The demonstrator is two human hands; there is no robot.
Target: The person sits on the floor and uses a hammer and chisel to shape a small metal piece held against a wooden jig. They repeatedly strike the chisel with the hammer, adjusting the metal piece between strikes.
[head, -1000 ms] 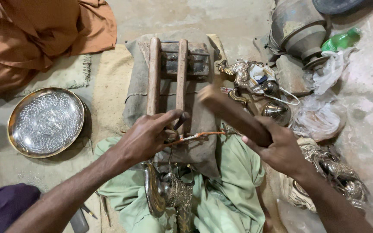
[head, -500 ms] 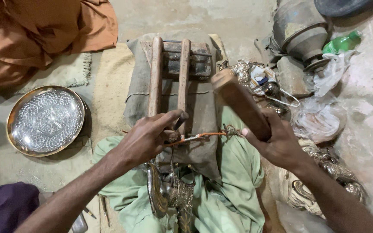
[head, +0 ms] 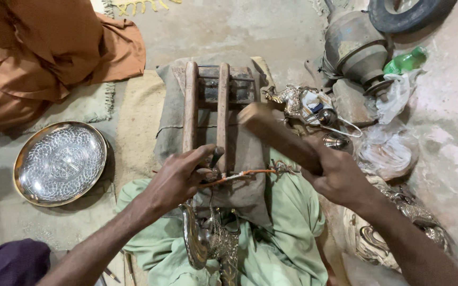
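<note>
The left hand (head: 178,180) is closed around a punch (head: 216,157), pinning it upright on the metal piece (head: 208,241) just below, so a blow can land on its head. The right hand (head: 340,177), wrist cocked, is wrapped tight on a mallet (head: 279,137) raised just beside the punch.
</note>
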